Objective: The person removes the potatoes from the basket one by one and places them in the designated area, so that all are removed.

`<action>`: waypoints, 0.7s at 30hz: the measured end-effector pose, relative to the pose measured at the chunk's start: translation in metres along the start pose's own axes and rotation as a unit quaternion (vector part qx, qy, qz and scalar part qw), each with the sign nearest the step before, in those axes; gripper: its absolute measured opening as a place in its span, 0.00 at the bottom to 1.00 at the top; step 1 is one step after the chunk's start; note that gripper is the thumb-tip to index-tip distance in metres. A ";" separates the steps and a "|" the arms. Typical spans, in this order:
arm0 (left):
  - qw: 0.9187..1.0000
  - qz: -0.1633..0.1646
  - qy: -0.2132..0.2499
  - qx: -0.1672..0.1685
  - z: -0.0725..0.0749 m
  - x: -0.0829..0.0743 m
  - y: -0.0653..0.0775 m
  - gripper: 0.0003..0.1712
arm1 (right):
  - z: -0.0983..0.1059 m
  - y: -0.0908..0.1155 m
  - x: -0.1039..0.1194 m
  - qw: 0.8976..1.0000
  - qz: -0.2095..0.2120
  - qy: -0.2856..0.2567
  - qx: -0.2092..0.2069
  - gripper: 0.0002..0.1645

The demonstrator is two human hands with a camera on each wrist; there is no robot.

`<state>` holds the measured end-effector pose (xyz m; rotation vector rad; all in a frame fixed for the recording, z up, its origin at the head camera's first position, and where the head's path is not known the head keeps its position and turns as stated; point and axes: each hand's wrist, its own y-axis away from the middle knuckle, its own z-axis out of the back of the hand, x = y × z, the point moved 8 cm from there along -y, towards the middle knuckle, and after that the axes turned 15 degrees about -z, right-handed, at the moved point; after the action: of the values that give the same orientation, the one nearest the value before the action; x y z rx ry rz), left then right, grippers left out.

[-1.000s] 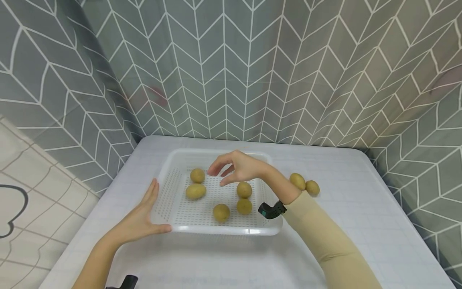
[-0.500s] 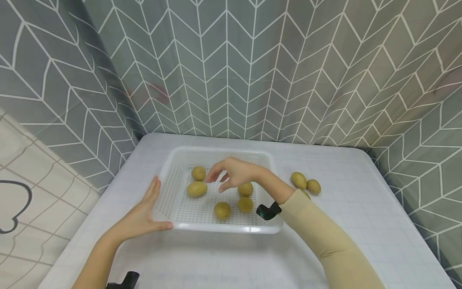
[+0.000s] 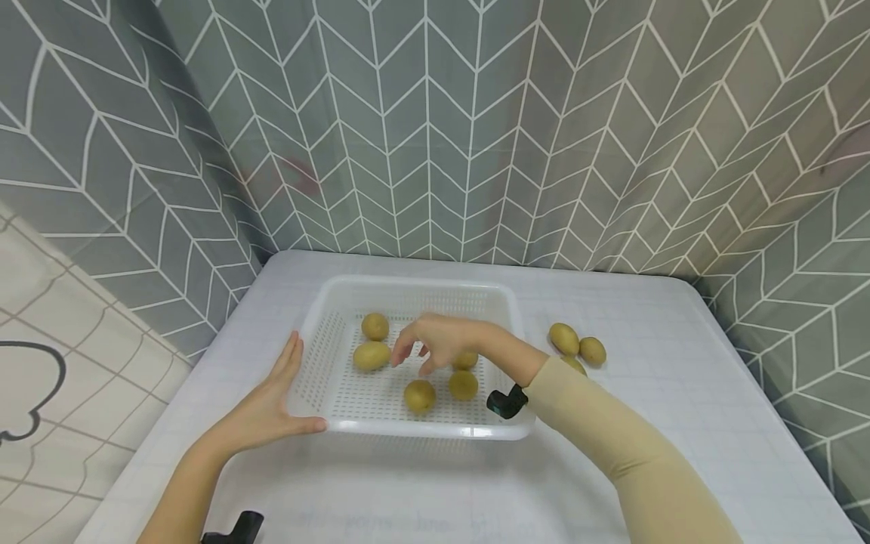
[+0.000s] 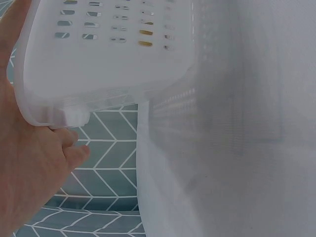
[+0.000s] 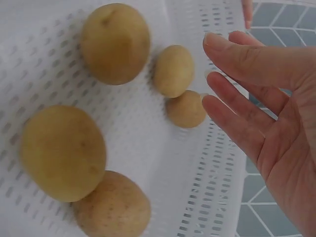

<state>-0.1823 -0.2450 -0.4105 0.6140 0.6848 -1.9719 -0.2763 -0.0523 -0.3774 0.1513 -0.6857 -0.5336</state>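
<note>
A white perforated plastic basket (image 3: 435, 431) stands on the table with several potatoes in it. My left hand (image 3: 268, 408) rests against its left near corner, fingers straight along the side and thumb at the front rim; the left wrist view shows this hand (image 4: 29, 158) at the corner. Above the basket floor hovers my right hand (image 3: 438, 340), fingers loosely bent and holding nothing. It is nearest an oval potato (image 3: 371, 356) on its left and a round potato (image 3: 420, 396) below. In the right wrist view the hand (image 5: 276, 113) is apart from every potato (image 5: 116, 43).
To the right of the basket three potatoes (image 3: 563, 338) lie on the white-covered table (image 3: 673, 363), one partly hidden by the right sleeve (image 3: 612, 446). A grey patterned curtain (image 3: 448, 136) hangs behind and at the sides.
My right hand has come lower and slightly nearer over the basket, its fingers still holding nothing. The left hand and the potatoes in the basket stay in place.
</note>
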 end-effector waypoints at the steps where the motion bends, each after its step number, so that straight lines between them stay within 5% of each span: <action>1: 1.000 0.000 -0.001 0.000 0.000 0.000 0.000 0.77 | -0.002 0.000 -0.001 1.000 -0.003 0.007 0.003 0.24; 11: 1.000 0.000 -0.003 0.002 0.001 -0.003 0.000 0.77 | -0.024 -0.005 -0.011 0.997 -0.038 0.066 0.027 0.31; 21: 1.000 -0.003 0.002 0.003 0.001 -0.003 -0.001 0.77 | -0.043 -0.013 -0.009 0.988 -0.023 0.139 0.065 0.33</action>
<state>-0.1821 -0.2435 -0.4077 0.6209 0.6853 -1.9799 -0.2599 -0.0605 -0.4190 0.3573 -0.4451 -0.5002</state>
